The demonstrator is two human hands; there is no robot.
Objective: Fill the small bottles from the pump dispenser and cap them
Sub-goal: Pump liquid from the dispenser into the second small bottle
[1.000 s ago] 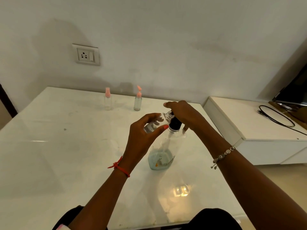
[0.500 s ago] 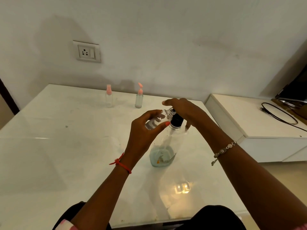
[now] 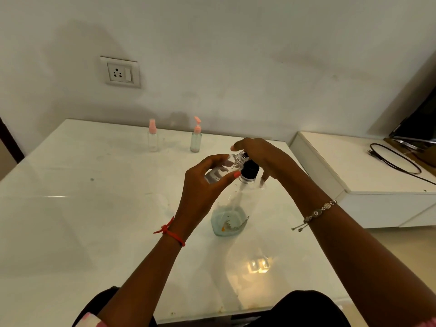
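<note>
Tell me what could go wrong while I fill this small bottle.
The bottle in your left hand is tilted, with its narrow neck at the spout of the dispenser, which is hidden under your right hand. Liquid could miss and run onto the table. The dispenser looks nearly empty and light, so an off-centre press might tip it.

A small bottle point(image 3: 219, 172) lies tilted between the left hand's point(image 3: 203, 192) fingers point(image 3: 232, 174), its neck under the right hand's point(image 3: 266, 156) fingers point(image 3: 238, 146), which curl over the pump dispenser point(image 3: 236, 208) standing on the table point(image 3: 94, 220); two capped bottles point(image 3: 153, 138) point(image 3: 195, 139) stand well behind, leftward.
</note>
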